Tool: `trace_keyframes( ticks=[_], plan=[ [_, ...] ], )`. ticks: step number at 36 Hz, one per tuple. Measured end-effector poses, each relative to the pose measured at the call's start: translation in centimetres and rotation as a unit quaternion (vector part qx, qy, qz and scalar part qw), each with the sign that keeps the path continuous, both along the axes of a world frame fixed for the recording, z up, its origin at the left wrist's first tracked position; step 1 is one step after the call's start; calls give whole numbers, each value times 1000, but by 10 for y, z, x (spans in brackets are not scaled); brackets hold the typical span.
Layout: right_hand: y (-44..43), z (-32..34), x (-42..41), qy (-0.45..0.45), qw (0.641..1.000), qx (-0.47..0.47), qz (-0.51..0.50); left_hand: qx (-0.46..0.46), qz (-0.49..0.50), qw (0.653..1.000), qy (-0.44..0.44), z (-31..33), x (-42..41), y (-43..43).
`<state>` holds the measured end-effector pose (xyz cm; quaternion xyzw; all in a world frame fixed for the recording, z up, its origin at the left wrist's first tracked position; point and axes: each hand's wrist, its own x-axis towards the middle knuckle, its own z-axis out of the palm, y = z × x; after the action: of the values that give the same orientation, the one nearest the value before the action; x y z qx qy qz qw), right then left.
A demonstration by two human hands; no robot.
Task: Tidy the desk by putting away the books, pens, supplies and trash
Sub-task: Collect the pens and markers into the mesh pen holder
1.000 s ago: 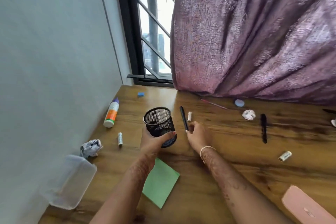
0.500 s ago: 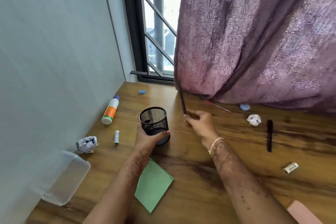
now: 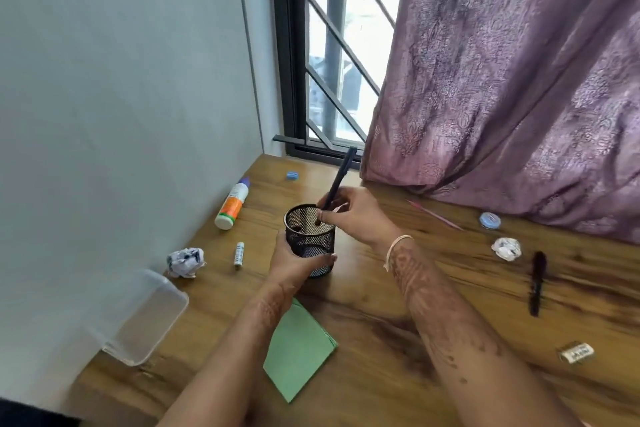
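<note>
A black mesh pen cup (image 3: 309, 239) stands on the wooden desk (image 3: 381, 340), and my left hand (image 3: 296, 262) grips its near side. My right hand (image 3: 353, 215) pinches a black pen (image 3: 337, 180) that leans up and to the right, its lower end just inside the cup's rim. Another black pen (image 3: 536, 282) lies flat to the right. Two crumpled paper balls rest on the desk, one at the left (image 3: 185, 262) and one at the right (image 3: 506, 248).
A glue bottle (image 3: 232, 203), a small white tube (image 3: 239, 254), a blue sharpener (image 3: 292, 175), green paper (image 3: 298, 350) and a clear plastic box (image 3: 145, 319) lie left. A pink pencil (image 3: 434, 215), blue lid (image 3: 489, 220) and eraser (image 3: 575, 352) lie right, below the curtain (image 3: 512, 80).
My right hand picked the black pen off the desk, raised it and carried it left over the cup. My left hand kept hold of the cup.
</note>
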<state>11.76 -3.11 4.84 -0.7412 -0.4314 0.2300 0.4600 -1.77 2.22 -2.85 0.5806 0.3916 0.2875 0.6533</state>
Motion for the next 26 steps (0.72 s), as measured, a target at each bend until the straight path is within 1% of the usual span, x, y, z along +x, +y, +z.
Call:
trace_keyframes(
  ticks=[5,9,12,13,16,18,19,21,24,26],
  plan=[
    [15,-4,-1,2,1000,1,17,-25,19,999,-10,-1,-6,6],
    [31,-2,-4,-7,1000,-16,26,-14,16,1000,-6,-3,-6,24],
    [47,2,-3,-15,1000,-12,-8,3,7,1000,-3,-4,-5,40],
    [54,3,-1,-5,999,-3,-31,8,4,1000,-3,-5,-5,45],
    [80,4,9,91,989,34,-107,9,6,1000,-10,-6,-2,60],
    [100,-1,20,118,981,40,-147,0,8,1000,-19,-7,1,69],
    [110,-5,27,112,981,32,-157,-3,8,1000,-23,-7,2,74],
    [128,-17,39,63,986,1,-154,-10,8,1000,-27,-6,5,83],
    [152,-34,50,-34,992,-54,-109,-14,15,999,-33,-6,6,97],
    [167,-47,54,-94,989,-100,-60,-10,26,999,-39,-6,7,104]
  ],
)
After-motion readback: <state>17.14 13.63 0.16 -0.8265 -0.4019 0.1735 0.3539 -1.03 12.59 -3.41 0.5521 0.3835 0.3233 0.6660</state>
